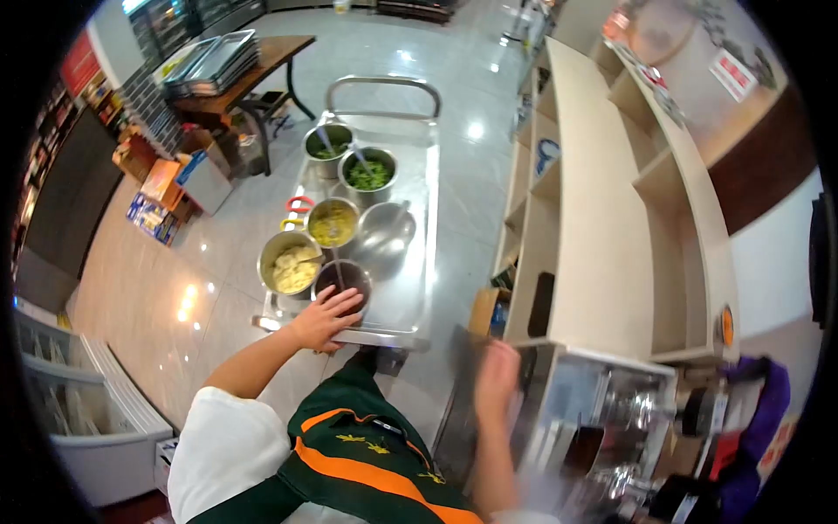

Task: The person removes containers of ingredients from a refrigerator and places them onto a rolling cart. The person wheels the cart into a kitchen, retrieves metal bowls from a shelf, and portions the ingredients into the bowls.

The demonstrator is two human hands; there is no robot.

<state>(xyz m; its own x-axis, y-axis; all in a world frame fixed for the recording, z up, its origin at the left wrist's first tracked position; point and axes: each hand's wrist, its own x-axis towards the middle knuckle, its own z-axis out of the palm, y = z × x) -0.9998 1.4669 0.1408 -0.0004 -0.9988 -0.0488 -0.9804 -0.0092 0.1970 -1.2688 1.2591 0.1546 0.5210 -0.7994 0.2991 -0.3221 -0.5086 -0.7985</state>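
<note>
My left hand [328,321] lies over the near rim of a metal pot with dark contents [352,278], its fingers spread. Left of that pot stands a pot of pale yellow pieces [294,268]. Behind them is a pot of yellow-green food [333,224], with red-handled scissors [298,205] beside it. Farther back are two pots of chopped greens [367,172] [329,144] with utensils in them. A shiny round metal lid or bowl [387,229] is on the right. My right hand [497,371], blurred, is raised beside the counter, its fingers smeared by motion.
The pots stand on a metal cart [415,288] with a rear handle [384,80]. A long beige shelf unit [602,210] runs along the right. Stacked trays [214,63] sit on a wooden table, with boxes [163,185] below left. A freezer [96,419] is at the lower left.
</note>
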